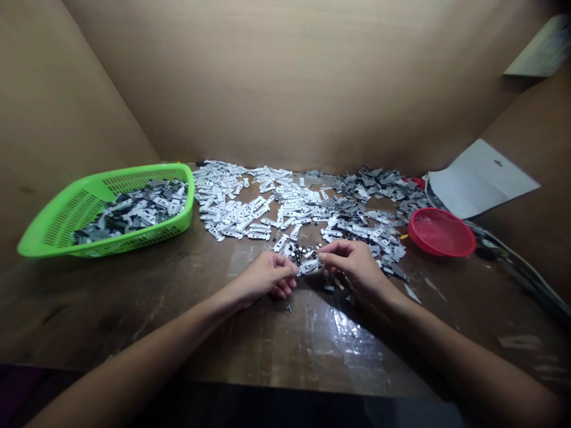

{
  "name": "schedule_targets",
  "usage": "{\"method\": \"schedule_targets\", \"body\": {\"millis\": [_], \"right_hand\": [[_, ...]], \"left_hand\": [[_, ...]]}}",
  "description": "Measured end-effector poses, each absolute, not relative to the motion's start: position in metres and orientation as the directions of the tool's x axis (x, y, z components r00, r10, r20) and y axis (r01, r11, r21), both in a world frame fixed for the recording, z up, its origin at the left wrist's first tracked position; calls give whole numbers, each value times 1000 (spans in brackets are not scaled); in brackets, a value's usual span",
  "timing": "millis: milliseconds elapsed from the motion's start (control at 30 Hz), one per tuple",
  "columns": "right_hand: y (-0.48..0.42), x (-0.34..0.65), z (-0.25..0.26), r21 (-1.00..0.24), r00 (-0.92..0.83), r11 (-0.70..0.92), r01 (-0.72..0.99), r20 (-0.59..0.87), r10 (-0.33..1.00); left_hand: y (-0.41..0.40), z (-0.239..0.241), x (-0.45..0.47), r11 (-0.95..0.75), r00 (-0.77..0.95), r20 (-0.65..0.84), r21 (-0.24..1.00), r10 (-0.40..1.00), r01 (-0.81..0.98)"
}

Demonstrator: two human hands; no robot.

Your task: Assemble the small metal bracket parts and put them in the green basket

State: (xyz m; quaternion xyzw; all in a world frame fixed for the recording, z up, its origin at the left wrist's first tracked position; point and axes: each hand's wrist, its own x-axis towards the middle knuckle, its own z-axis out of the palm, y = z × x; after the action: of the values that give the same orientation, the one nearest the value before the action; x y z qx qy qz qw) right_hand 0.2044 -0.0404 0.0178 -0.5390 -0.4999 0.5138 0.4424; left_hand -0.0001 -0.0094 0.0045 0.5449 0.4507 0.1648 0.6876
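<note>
My left hand [277, 275] is closed, with thumb and forefinger pinched at the near end of a small white slotted plastic piece [309, 266]. Close to the other end of that piece, my right hand [352, 261] has its thumb and forefinger pressed together; whatever sits between those fingertips is too small to make out. Just beyond the fingertips lie small round black and white parts [304, 252]. A tiny metal-looking piece [289, 308] rests on the table below my left hand.
Many white plastic pieces [241, 217] and grey ones [375, 184] spread across the back of the table [187, 315]. At left stands a green basket [49, 238] of similar pieces. A red bowl [439, 244], a white sheet [484, 178] and cables [517, 244] are at right.
</note>
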Motion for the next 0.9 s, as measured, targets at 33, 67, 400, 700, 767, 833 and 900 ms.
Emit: {"method": "schedule_targets", "body": {"millis": [33, 67, 400, 700, 767, 833, 900], "right_hand": [[-41, 204, 19, -990, -28, -114, 88, -117, 993], [-41, 204, 20, -988, -27, -120, 93, -123, 992], [-41, 202, 21, -984, -34, -174, 31, -175, 984], [-39, 207, 7, -982, 58, -129, 140, -122, 991], [-38, 209, 5, -979, 63, -140, 148, -132, 989], [-37, 210, 4, -978, 44, -170, 119, -166, 985], [-35, 213, 3, -971, -21, -228, 79, -230, 973]], "left_hand": [[-9, 4, 0, 351, 541, -439, 898, 717, 264], [-9, 4, 0, 350, 543, -438, 899, 717, 262], [-9, 5, 0, 360, 543, -437, 899, 717, 248], [-9, -1, -2, 351, 537, -402, 915, 742, 201], [-9, 0, -2, 330, 540, -380, 924, 751, 191], [-10, 2, -1, 303, 544, -355, 935, 760, 186], [-10, 3, -1, 275, 547, -328, 945, 770, 179]]}}
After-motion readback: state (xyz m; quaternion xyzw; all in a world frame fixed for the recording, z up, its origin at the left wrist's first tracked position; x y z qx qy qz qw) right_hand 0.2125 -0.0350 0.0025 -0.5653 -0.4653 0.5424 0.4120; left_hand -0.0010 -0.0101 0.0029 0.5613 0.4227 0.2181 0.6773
